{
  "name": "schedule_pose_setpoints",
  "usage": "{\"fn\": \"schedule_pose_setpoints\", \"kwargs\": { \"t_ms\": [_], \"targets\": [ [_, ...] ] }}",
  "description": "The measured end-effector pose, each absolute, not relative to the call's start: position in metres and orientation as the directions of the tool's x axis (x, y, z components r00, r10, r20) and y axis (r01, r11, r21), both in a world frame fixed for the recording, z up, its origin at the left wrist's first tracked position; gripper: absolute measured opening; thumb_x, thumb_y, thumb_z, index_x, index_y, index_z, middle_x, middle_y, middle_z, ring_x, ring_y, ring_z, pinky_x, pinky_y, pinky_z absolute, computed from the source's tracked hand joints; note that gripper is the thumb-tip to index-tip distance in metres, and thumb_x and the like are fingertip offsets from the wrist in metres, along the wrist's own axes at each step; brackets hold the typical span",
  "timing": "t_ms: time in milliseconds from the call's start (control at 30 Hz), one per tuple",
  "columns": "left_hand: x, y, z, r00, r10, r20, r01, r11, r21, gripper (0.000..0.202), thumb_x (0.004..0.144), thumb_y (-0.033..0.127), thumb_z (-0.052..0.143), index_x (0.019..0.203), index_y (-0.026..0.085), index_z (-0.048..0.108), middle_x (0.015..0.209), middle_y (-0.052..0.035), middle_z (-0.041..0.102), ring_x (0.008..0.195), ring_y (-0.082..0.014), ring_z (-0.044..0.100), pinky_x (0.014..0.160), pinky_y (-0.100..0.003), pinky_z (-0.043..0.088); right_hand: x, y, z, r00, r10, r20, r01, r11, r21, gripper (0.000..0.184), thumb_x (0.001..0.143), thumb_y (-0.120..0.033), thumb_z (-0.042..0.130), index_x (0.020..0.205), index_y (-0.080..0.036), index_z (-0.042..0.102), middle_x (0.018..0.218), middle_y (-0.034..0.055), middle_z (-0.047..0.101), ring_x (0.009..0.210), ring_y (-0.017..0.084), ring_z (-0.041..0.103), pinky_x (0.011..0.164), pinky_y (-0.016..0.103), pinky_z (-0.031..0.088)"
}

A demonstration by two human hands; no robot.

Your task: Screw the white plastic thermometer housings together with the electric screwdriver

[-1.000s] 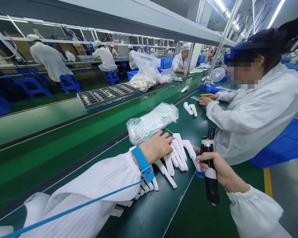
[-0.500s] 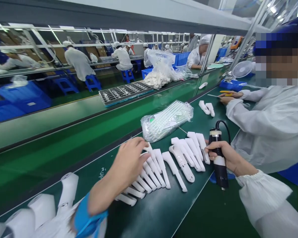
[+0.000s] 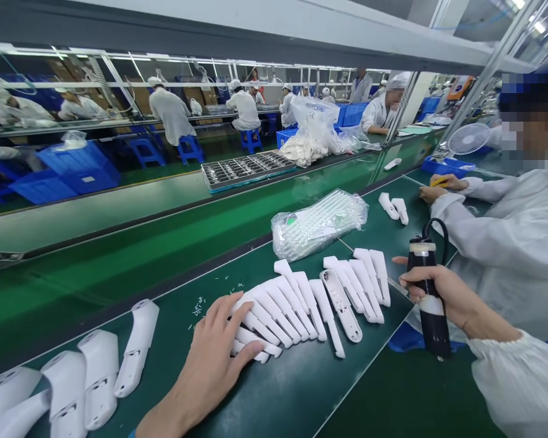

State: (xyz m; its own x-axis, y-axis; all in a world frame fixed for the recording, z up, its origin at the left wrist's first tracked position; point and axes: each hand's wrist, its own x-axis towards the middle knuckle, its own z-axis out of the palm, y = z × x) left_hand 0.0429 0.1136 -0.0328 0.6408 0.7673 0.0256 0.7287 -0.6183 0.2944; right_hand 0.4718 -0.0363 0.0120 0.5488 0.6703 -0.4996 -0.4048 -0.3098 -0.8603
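Observation:
White plastic handle shells lie fanned in an overlapping row on the dark green bench. My left hand rests at the row's left end, fingers spread over the nearest shells, thumb apart and low. One shell in the row lies with its hollow inner side up. To the right, my right hand is wrapped round a black corded electric screwdriver, upright with its tip down beyond the bench edge. A thin pale strip shows by those fingers; whether they hold it is unclear.
Larger white housings stand at the left. Behind the row lies a clear bag of pale sticks. Two white pieces lie near a co-worker at the right. A green conveyor runs alongside; a metal beam crosses overhead.
My left hand has moved down and left from the middle of the row to its left end. My right hand still grips the screwdriver. The view has shifted left.

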Motion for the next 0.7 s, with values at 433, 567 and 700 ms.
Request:
{"fn": "schedule_pose_setpoints", "kwargs": {
  "t_ms": [433,567,700],
  "targets": [
    [0.178,0.126,0.016,0.946,0.257,0.196,0.264,-0.964,-0.013,0.040,0.106,0.010,0.044,0.131,0.027,0.070,0.155,-0.0081,0.055,0.144,-0.0313,0.047,0.110,-0.049,0.044,0.382,-0.073,0.020,0.316,0.745,-0.587,-0.301,-0.508,-0.807,0.084,0.069,-0.028,0.074,0.147,-0.018,0.046,0.083,0.0046,0.069,0.054,0.013,0.047,0.057,0.029,0.039],
    [0.245,0.156,0.035,1.000,-0.025,-0.008,-0.026,-0.987,-0.161,0.027,0.105,0.015,0.053,0.109,0.021,0.079,0.133,-0.0118,0.066,0.127,-0.0302,0.055,0.098,-0.044,0.045,0.372,-0.074,0.014,0.318,0.749,-0.581,-0.334,-0.485,-0.808,0.086,0.068,-0.026,0.071,0.148,-0.015,0.043,0.082,0.0045,0.068,0.053,0.012,0.046,0.056,0.028,0.036],
    [0.275,0.170,0.041,0.981,-0.152,-0.121,-0.168,-0.975,-0.143,0.025,0.099,0.013,0.064,0.079,0.020,0.076,0.120,-0.0075,0.071,0.124,-0.0252,0.055,0.097,-0.037,0.042,0.368,-0.080,0.010,0.354,0.744,-0.566,-0.385,-0.436,-0.813,0.084,0.069,-0.026,0.069,0.148,-0.015,0.045,0.082,0.0042,0.068,0.054,0.012,0.046,0.057,0.028,0.038]
  ]
}}
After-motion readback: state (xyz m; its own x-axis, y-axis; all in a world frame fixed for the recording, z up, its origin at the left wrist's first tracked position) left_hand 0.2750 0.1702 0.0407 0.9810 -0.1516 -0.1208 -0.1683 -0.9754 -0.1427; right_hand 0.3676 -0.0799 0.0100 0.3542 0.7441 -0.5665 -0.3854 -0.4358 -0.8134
